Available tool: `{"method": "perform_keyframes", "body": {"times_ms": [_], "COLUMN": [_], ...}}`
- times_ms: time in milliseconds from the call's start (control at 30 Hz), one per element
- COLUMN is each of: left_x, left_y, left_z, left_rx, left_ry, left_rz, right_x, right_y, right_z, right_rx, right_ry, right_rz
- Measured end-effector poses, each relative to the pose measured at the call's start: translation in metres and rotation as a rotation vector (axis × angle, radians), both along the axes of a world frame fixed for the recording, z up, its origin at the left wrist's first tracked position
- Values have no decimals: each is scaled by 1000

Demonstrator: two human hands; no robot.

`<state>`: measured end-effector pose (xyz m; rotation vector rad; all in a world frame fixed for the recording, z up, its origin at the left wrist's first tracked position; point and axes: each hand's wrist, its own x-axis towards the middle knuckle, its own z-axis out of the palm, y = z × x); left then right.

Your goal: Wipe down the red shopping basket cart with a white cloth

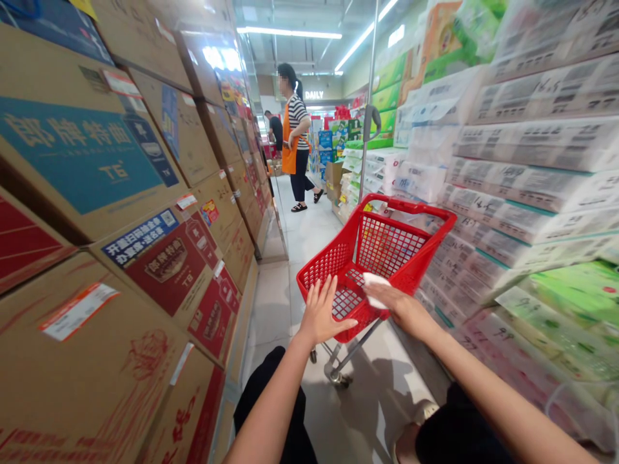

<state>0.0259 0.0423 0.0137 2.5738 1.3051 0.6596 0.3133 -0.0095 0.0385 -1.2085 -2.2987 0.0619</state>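
Note:
In front of me stands a red plastic shopping cart (pixel 349 263) with a lattice basket on a grey metal wheeled frame. My left hand (pixel 323 316) is at the near end of the basket, fingers spread and holding nothing. It overlaps the red rim, and I cannot tell whether it touches it. A folded white cloth (pixel 376 288) lies under the fingers of my right hand (pixel 397 304), at the basket's near right side. The right palm hides part of the cloth. Through the gaps between the hands, the basket's lattice floor shows.
Stacked cardboard cartons (pixel 159 258) wall the left side. Wrapped paper packs (pixel 512 174) are piled along the right. A metal pole (pixel 366 148) with a grey handle rises behind the cart. Farther up the aisle (pixel 302 238), a person in an orange apron (pixel 293 138) walks; another person (pixel 276 132) is beyond.

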Motion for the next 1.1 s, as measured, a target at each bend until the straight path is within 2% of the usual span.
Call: {"method": "perform_keyframes", "body": {"times_ms": [100, 167, 233, 333, 400, 500, 633, 700, 767, 933, 1000, 1100], "left_x": [0, 2, 3, 4, 3, 1, 2, 4, 6, 6, 5, 4], "left_y": [0, 0, 1, 3, 4, 3, 0, -2, -3, 0, 1, 0], "left_z": [0, -1, -4, -7, -7, -5, 0, 2, 2, -1, -2, -1], "left_rx": [-7, -1, 12, 36, 48, 42, 9, -2, -2, 17, 17, 4], "left_ry": [-5, -8, -8, -7, -5, 0, -7, -11, -14, -8, -6, -7], "left_rz": [1, 3, 7, 9, 8, 6, 5, 7, 10, 10, 7, 5], "right_x": [43, 45, 21, -31, -49, -30, 32, 42, 27, -37, -35, 5], "right_y": [19, 20, 9, -14, -20, -9, 19, 20, 11, -16, -11, 12], "right_z": [3, 3, 2, 0, 1, 4, 5, 3, 2, 6, 8, 10], "right_rx": [47, 49, 30, -5, -28, -41, 34, 56, 41, -58, -75, -36], "right_ry": [35, 29, 8, 5, 6, 7, 42, 53, 37, -12, -16, -13], "right_rz": [-210, -251, -177, 54, 160, 132, -135, -203, -144, 186, 204, 79]}}
